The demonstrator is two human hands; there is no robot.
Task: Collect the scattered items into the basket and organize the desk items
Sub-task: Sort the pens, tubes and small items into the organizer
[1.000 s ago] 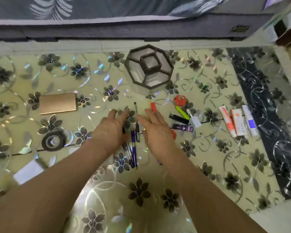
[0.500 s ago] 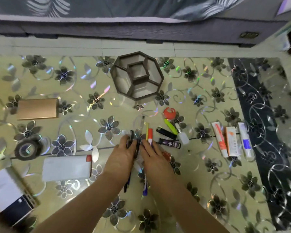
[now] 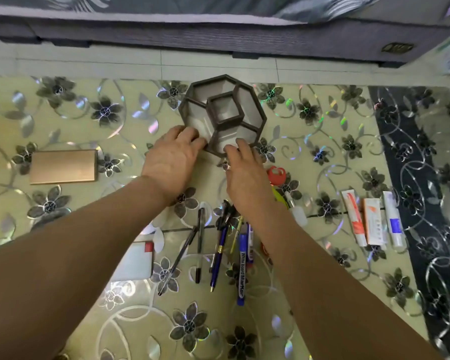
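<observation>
A dark octagonal basket (image 3: 255,102) with several compartments stands on the flowered mat at the far middle. My left hand (image 3: 174,158) is at its near-left corner, fingers curled against the wall. My right hand (image 3: 244,175) reaches its near rim, and the fingertips rest on the edge. Loose pens (image 3: 199,242) and a blue whiteboard marker (image 3: 241,271) lie in a bunch between my forearms, untouched by either hand.
A gold power bank (image 3: 64,166) lies at the left, a white one (image 3: 137,261) under my left forearm. A red object (image 3: 276,174), a small white bottle (image 3: 298,213) and three tubes (image 3: 373,222) lie to the right. A dark furniture base (image 3: 218,35) borders the far side.
Both hands let go of the gathered pens and moved forward to the basket. The pens now lie behind my hands. The camera has tilted.
</observation>
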